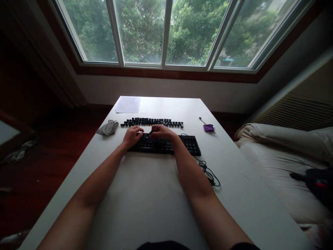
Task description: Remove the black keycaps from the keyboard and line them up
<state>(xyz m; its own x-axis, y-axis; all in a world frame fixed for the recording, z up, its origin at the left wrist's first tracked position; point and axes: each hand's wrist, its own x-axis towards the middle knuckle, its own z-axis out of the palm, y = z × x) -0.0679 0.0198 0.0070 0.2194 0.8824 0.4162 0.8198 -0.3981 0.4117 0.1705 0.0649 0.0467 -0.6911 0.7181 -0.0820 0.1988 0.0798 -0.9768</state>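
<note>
A black keyboard (161,148) lies across the table with its number pad toward the right. On its left end rests my left hand (132,136), fingers stretched out and apart, steadying nothing that I can see inside the palm. Above the keyboard's upper left part, my right hand (161,132) bends down with its fingers pinched together. A small dark thing shows at those fingertips, too small to name. Behind both hands, loose black keycaps (148,121) lie in uneven rows. The keys under my right hand are partly hidden.
A grey cloth (108,127) lies at the left edge, and a paper sheet (128,105) at the back left. To the right are a purple cloth (208,128) with a thin brush-like stick (202,120) and a coiled black cable (208,172). Beyond the table stands a cushioned seat (273,163).
</note>
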